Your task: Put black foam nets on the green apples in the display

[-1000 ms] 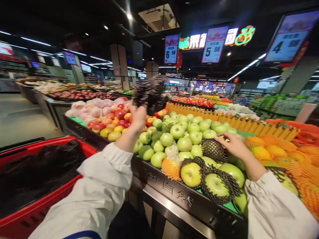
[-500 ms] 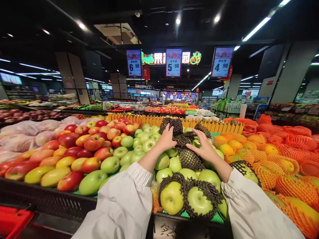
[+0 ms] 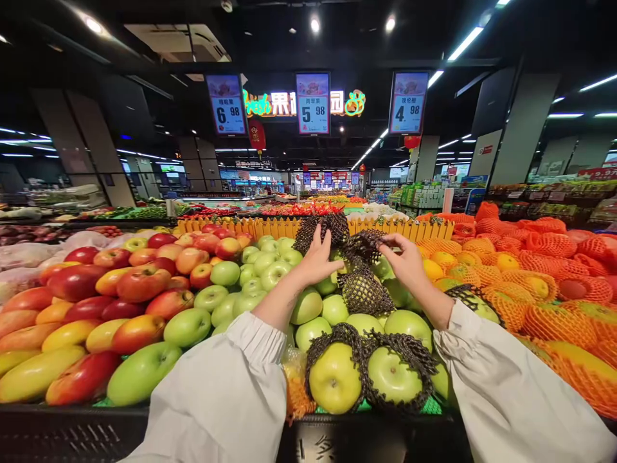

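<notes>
Counting two netted green apples in front, three price screens; reaching with left hand, fingers spread, beside bundled net; pinching loose net with right hand.

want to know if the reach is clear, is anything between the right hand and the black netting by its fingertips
Nothing visible: the right hand appears to pinch that black netting at its edge. The green apples lie below, not between them.

Apples lie before a fence, with probably vegetables behind.
</notes>
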Demonstrator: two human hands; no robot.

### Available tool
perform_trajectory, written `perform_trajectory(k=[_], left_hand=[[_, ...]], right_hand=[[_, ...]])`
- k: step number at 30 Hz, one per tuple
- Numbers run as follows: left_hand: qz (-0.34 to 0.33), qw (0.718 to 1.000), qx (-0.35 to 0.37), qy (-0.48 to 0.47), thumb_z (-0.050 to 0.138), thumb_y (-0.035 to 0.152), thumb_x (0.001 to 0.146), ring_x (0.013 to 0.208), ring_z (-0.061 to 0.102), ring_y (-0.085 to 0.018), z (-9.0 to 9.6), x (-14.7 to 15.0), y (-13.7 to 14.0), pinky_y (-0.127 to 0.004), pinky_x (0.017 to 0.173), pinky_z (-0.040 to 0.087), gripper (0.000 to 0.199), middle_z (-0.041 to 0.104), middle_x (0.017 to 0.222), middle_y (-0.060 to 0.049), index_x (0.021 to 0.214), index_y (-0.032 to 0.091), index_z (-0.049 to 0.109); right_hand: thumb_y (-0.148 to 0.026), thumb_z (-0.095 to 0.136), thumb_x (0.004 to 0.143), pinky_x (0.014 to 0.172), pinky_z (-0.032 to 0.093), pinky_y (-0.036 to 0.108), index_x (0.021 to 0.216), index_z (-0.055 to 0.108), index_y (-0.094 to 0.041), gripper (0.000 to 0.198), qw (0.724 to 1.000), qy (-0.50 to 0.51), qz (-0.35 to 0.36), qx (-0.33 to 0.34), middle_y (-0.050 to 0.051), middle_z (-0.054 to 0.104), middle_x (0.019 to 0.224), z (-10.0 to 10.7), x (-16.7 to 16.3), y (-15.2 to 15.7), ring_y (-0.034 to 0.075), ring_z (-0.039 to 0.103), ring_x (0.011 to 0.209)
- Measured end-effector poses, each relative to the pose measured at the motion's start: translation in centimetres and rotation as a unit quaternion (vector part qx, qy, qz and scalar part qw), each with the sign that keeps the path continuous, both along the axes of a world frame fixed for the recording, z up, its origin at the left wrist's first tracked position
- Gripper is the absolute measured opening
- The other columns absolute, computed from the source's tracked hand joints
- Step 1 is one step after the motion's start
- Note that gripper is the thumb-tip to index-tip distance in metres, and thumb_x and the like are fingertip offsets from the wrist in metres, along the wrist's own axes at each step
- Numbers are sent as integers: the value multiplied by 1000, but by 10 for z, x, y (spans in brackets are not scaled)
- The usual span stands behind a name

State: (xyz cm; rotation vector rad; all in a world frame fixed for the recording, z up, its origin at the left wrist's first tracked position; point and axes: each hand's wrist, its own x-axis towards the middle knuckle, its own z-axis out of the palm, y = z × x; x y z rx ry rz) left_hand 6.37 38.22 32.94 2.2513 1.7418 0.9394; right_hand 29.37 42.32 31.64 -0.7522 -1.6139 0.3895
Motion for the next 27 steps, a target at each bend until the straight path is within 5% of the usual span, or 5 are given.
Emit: perform_trajectory(k=[4, 10, 19, 23, 27], left_hand=[[83, 995, 62, -6, 52, 38, 89, 160, 3, -36, 3, -2, 1, -56, 129, 18, 85, -8, 173, -15, 163, 13, 18], [202, 974, 99, -14, 58, 34, 91, 158, 16, -43, 6, 4, -8, -63, 123, 30, 49, 14, 172, -12, 139, 26, 62], [102, 970, 220, 30, 63, 22, 85, 151, 33, -34, 3, 1, -1, -58, 125, 31, 26, 42, 160, -7, 107, 24, 76], [87, 963, 252, 33, 63, 21, 84, 153, 30, -32, 3, 2, -4, -59, 126, 29, 26, 38, 163, -7, 107, 24, 76], [76, 958, 277, 25, 61, 20, 85, 156, 21, -35, 6, 3, -9, -61, 127, 23, 33, 25, 170, -3, 115, 25, 74]], right_hand=[[-33, 57, 79, 71, 40, 35, 87, 47, -24, 15, 987, 127, -96, 24, 0, 54, 80, 1, 3, 6, 18, 52, 75], [-30, 60, 78, 74, 40, 35, 89, 42, -25, 22, 978, 143, -116, 99, 0, 49, 88, 3, 2, 4, 17, 49, 79], [-13, 58, 68, 93, 50, 46, 106, 56, -23, 39, 988, -24, -142, 50, 7, 69, 101, -1, 5, 0, 26, 62, 97], [-13, 62, 60, 94, 52, 48, 109, 63, -23, 49, 983, -70, -159, -55, 7, 73, 106, -8, 5, 9, 29, 65, 97], [-17, 58, 64, 88, 53, 44, 87, 64, -21, 24, 987, -62, -126, -73, 7, 73, 90, -6, 4, 8, 28, 66, 88]])
